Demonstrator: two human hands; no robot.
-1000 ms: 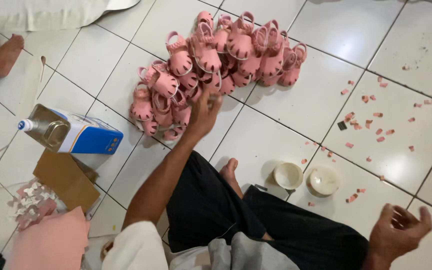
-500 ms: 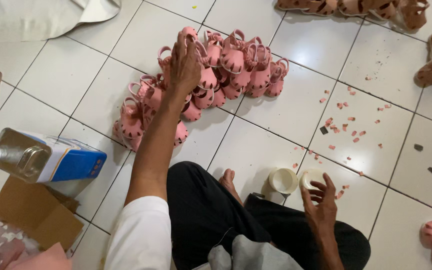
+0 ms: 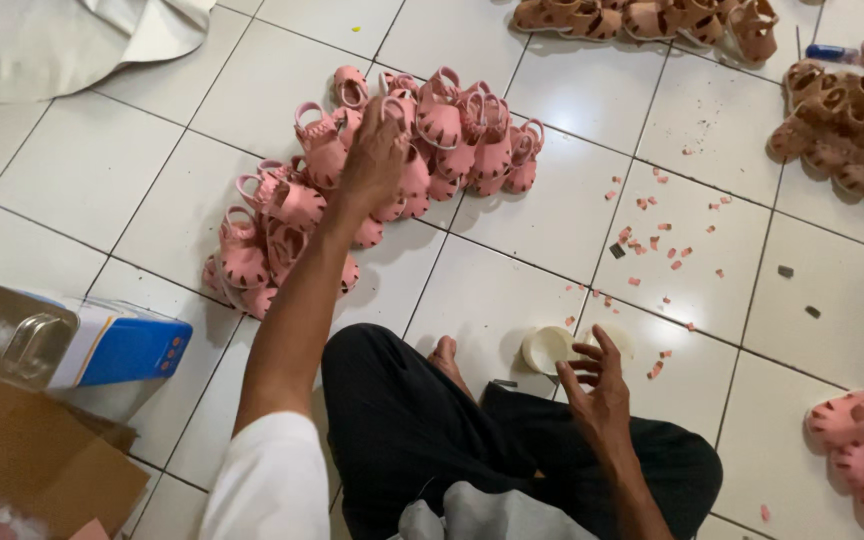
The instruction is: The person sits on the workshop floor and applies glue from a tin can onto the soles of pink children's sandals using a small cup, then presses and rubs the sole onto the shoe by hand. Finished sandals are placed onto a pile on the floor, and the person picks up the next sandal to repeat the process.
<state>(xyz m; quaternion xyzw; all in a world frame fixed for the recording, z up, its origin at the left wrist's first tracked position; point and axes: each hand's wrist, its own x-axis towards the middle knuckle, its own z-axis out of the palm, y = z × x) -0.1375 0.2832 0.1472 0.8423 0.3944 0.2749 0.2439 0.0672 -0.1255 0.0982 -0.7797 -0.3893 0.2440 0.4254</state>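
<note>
Tiled floor (image 3: pixel 102 190), then pink sandal pile (image 3: pixel 282 215) ahead of crossed legs, brown sandals (image 3: pixel 852 130) far right, tin can (image 3: pixel 62 345) on cardboard at left; small white cup (image 3: pixel 547 348) by the knee. Left hand (image 3: pixel 374 160) stretched out onto pile, fingers curled over a pink sandal (image 3: pixel 407 170), seemingly picking one; right hand (image 3: pixel 597 390) open, empty, just beside cup. Next likely needs a firm grip and clean lift without dragging neighbours.
</note>
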